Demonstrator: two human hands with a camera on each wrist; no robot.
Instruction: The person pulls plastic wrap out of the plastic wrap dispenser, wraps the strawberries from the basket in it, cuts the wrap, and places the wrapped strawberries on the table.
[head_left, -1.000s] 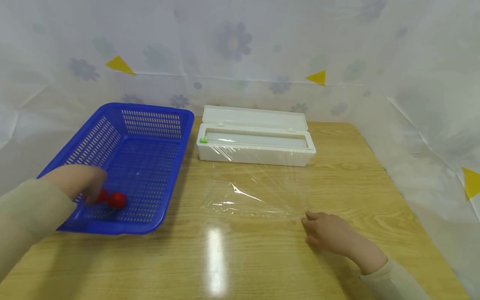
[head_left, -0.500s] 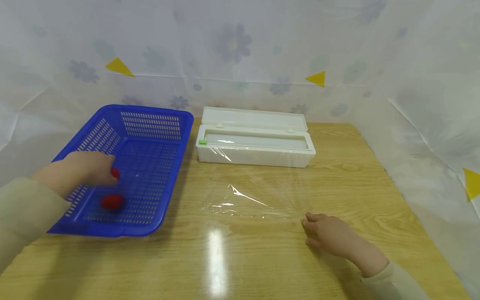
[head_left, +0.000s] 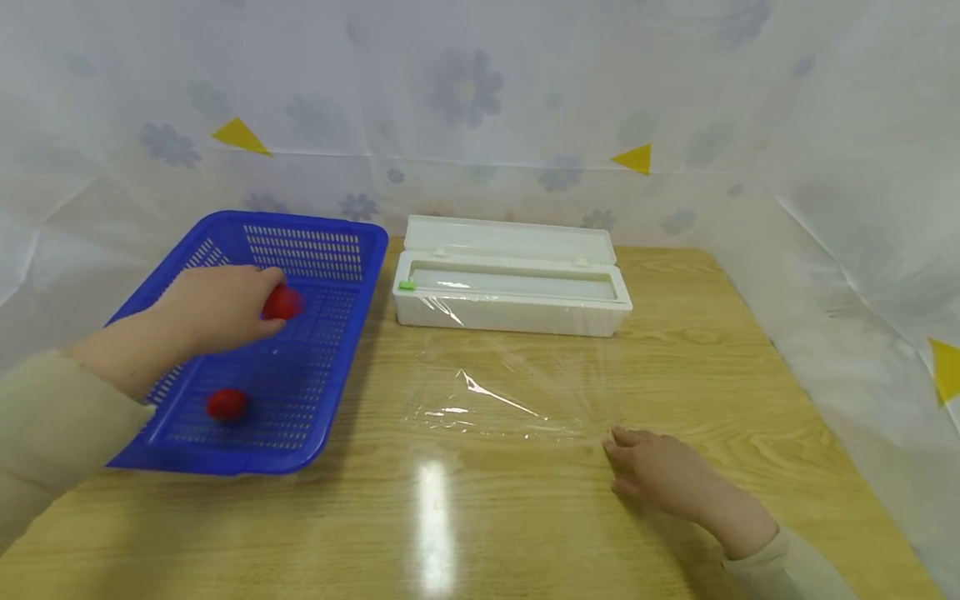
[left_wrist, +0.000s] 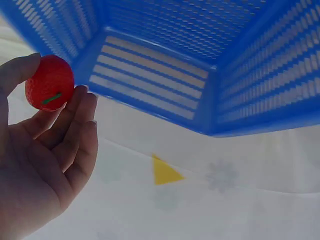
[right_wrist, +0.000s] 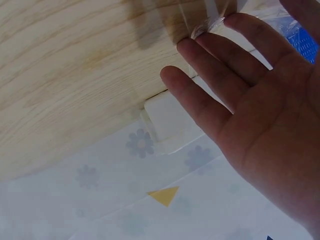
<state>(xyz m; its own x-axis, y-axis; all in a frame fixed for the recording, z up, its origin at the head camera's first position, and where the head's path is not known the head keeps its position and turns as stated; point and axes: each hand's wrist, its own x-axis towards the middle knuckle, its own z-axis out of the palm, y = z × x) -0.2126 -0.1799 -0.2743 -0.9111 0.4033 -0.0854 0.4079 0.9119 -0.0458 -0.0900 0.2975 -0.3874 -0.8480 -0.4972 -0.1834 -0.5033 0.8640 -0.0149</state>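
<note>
A red ball-like fruit [left_wrist: 49, 84] with a green mark is held above the floor of the blue basket [head_left: 225, 458], well inside its rim. The left hand [head_left: 225, 308] has it pinched between thumb and fingertips, that grip closed only as far as the fruit's width. A second red fruit [head_left: 227, 405] lies on the basket floor, nearer the person. The left forearm crosses the basket's left wall; the right wall stands between the held fruit and a sheet of clear film [head_left: 487, 392] spread on the wooden bench [head_left: 525, 525]. The film runs from a white box [head_left: 517, 315], its lid [head_left: 510, 239] raised, a green tab [head_left: 407, 285] at its left end. The right hand [head_left: 667, 475] rests at the film's near right corner, its grip loose, fingers extended; whether the fingertips press the film I cannot tell. Behind everything hangs a flowered white sheet [head_left: 525, 75] carrying yellow triangles [head_left: 240, 136].
</note>
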